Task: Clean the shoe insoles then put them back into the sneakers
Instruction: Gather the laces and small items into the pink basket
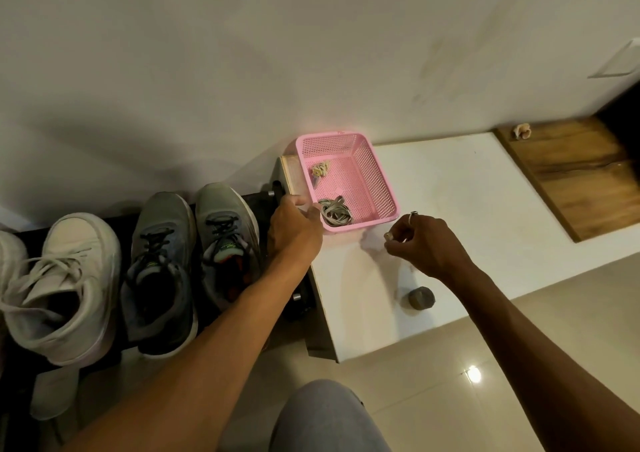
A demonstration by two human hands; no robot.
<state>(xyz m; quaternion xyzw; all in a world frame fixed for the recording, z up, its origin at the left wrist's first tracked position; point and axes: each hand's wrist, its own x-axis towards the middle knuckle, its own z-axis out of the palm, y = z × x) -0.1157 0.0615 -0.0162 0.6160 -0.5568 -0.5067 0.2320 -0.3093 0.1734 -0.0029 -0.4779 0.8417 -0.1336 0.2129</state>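
Pink basket (380,179) with grey laces (334,213) on white counter (457,195)

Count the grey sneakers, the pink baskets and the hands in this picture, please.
Grey sneakers: 2
Pink basket: 1
Hands: 2, left hand and right hand
Total: 5

Perforated pink plastic basket (377,188), glossy floor tiles (450,365)
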